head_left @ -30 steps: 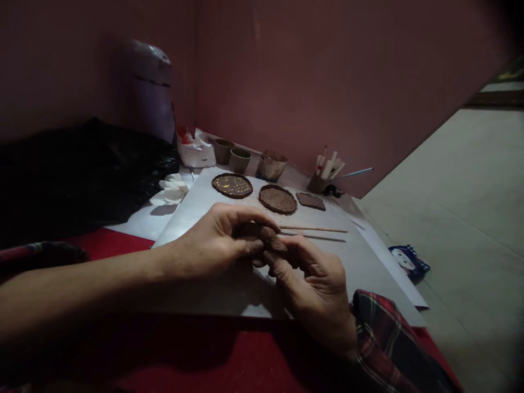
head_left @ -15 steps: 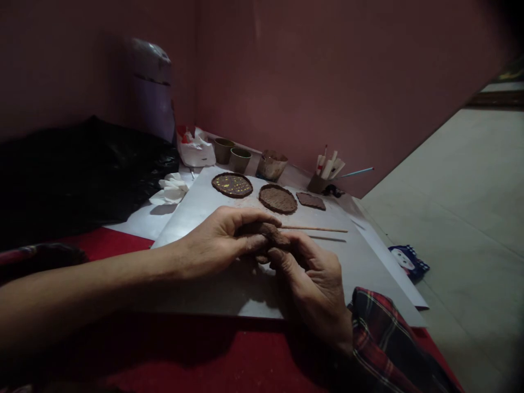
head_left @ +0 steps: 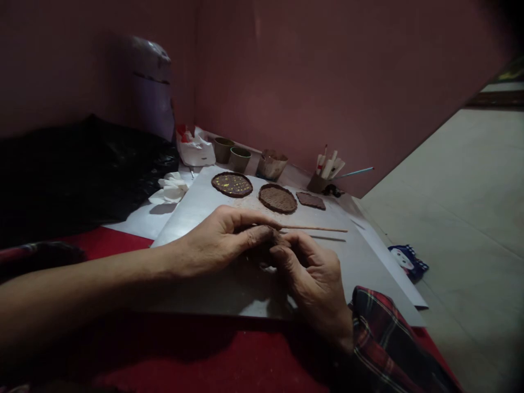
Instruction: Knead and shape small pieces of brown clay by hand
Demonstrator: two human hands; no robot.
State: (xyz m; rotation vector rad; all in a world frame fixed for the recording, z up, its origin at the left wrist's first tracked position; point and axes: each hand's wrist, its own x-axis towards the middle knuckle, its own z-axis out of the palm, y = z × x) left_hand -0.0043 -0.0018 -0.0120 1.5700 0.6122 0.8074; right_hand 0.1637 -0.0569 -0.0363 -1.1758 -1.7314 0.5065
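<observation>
My left hand (head_left: 221,243) and my right hand (head_left: 313,275) meet above a grey sheet (head_left: 352,262), fingers pinched around a small lump of brown clay (head_left: 275,238). The lump is mostly hidden between the fingertips. Just beyond the hands a thin wooden stick (head_left: 315,229) lies on the sheet. Farther back sit a round clay disc with yellow specks (head_left: 232,184), a plain round clay disc (head_left: 278,198) and a small flat clay slab (head_left: 310,200).
Two small cups (head_left: 231,154), a bowl (head_left: 272,165), a holder of tools (head_left: 325,174) and a white bag (head_left: 195,148) line the pink wall. Crumpled tissue (head_left: 171,189) and black plastic (head_left: 77,169) lie left. Red cloth (head_left: 196,355) covers the near side. A doll-print pouch (head_left: 408,262) lies right.
The fingers have closed tighter round the clay lump, so less of it shows. My right hand has shifted slightly up toward the left hand.
</observation>
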